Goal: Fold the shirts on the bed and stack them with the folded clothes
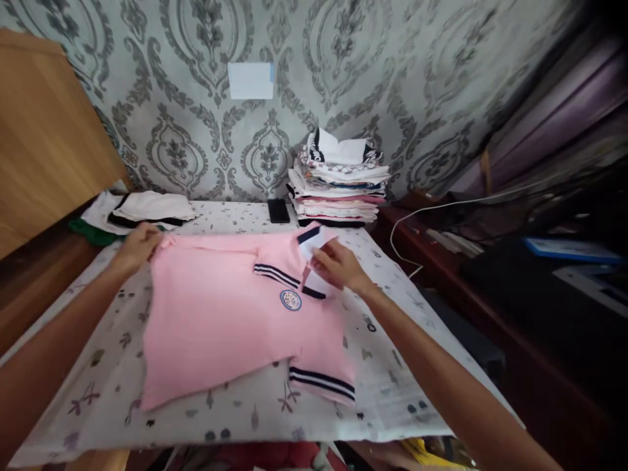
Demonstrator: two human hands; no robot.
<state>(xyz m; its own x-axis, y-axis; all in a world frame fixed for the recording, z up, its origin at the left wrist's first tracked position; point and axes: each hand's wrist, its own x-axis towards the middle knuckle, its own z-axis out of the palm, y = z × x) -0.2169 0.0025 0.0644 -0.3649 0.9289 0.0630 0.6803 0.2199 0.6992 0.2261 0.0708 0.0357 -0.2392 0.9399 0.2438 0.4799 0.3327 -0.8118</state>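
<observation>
A pink polo shirt (220, 307) lies sideways on a white patterned cloth, its hem to the left and its collar to the right. Navy and white stripes edge both sleeves, and a round badge (290, 300) sits on the chest. My left hand (140, 247) pinches the shirt's far hem corner. At the other end, my right hand (338, 263) grips the shirt by its white and navy collar, covering part of it. The far sleeve is folded over onto the chest; the near sleeve points toward me.
Behind the shirt stands a tall stack of folded clothes (338, 190), with a black phone (279, 211) beside it. More folded garments (152, 208) lie at the back left. A white cable (441, 208) runs along the right, near a dark red ledge (417, 242). Patterned wallpaper closes the back.
</observation>
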